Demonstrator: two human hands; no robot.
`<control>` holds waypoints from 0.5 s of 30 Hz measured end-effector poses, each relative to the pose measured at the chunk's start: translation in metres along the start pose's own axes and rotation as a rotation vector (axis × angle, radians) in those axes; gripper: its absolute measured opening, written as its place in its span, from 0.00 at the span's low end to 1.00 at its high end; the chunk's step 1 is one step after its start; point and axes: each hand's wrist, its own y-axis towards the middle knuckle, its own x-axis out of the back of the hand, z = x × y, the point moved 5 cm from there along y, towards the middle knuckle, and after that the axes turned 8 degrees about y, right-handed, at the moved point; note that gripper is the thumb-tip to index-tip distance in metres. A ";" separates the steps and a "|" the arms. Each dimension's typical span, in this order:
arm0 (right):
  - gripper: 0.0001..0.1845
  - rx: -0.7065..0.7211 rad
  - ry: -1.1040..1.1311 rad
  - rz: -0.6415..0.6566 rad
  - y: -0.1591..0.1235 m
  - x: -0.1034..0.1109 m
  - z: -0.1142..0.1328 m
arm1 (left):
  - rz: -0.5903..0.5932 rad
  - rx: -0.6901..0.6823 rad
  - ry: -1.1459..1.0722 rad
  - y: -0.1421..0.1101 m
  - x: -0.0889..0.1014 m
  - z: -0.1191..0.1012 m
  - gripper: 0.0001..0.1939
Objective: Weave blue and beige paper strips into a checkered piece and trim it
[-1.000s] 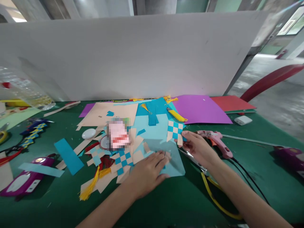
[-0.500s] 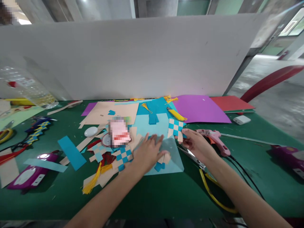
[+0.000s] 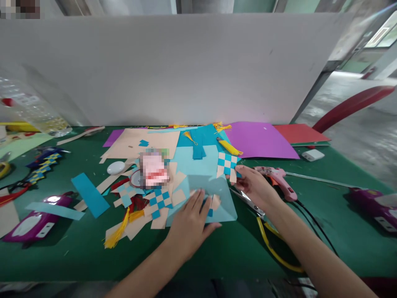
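Note:
Between the fingers of my right hand (image 3: 252, 182) is a woven paper piece (image 3: 228, 162), checkered in blue and cream, tilted up above the table. My left hand (image 3: 192, 221) lies flat with fingers stretched out over the light blue paper sheet (image 3: 228, 207). Small cream and blue paper scraps (image 3: 216, 202) show beside its fingers, partly covered by them. Another checkered paper piece (image 3: 158, 203) rests left of that hand, among cream scraps and a yellow tassel (image 3: 119, 231). Scissors with yellow handles (image 3: 262, 225) lie under my right forearm.
A pink glue gun (image 3: 283, 182) with a black cord lies right of my right hand. Purple paper (image 3: 260, 138), a yellow cutter (image 3: 229, 146) and a cream sheet (image 3: 149, 140) are at the back, before a grey partition (image 3: 173, 70). Purple devices (image 3: 40, 223) sit at both sides.
My left hand has slid nearer to me on the light blue sheet, with its fingers closer together. The right hand still holds the checkered piece in nearly the same place. The view has shifted slightly.

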 end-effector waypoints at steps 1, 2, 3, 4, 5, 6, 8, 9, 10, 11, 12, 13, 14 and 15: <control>0.11 0.003 0.006 -0.001 0.001 0.000 0.000 | -0.033 -0.018 -0.006 -0.009 0.006 -0.003 0.29; 0.11 0.004 0.010 -0.003 0.001 0.001 0.000 | -0.054 -0.028 -0.010 -0.017 0.013 -0.005 0.28; 0.11 0.002 0.012 -0.004 0.002 0.001 -0.001 | -0.084 -0.029 -0.013 -0.023 0.020 -0.006 0.26; 0.11 0.000 0.011 -0.006 0.002 0.000 -0.001 | -0.115 -0.020 -0.012 -0.026 0.027 -0.007 0.24; 0.11 -0.003 0.009 -0.007 0.001 0.000 -0.002 | -0.145 -0.008 -0.005 -0.025 0.033 -0.008 0.23; 0.11 -0.003 0.005 -0.009 0.001 -0.001 -0.002 | -0.164 -0.009 -0.001 -0.020 0.037 -0.009 0.22; 0.11 0.004 -0.002 -0.003 0.000 -0.002 -0.002 | -0.148 -0.077 -0.025 -0.005 0.036 -0.017 0.24; 0.12 0.009 -0.007 0.005 0.000 -0.002 -0.002 | -0.102 -0.114 -0.036 0.003 0.031 -0.022 0.25; 0.12 0.012 -0.012 0.013 0.000 -0.002 -0.003 | -0.046 -0.124 -0.043 0.010 0.025 -0.025 0.27; 0.12 0.015 -0.019 0.018 0.000 -0.001 -0.002 | 0.011 -0.121 -0.046 0.013 0.018 -0.027 0.30; 0.13 0.017 -0.027 0.019 0.000 -0.001 -0.002 | 0.052 -0.131 -0.048 0.013 0.013 -0.029 0.33; 0.13 0.020 -0.034 0.014 0.001 0.000 -0.002 | 0.077 -0.143 -0.040 0.009 0.009 -0.030 0.35; 0.13 0.022 -0.042 0.006 0.001 0.001 -0.002 | 0.082 -0.154 -0.028 0.002 0.008 -0.030 0.36; 0.14 0.022 -0.050 0.001 0.001 0.002 -0.001 | 0.067 -0.154 -0.010 -0.007 0.009 -0.028 0.36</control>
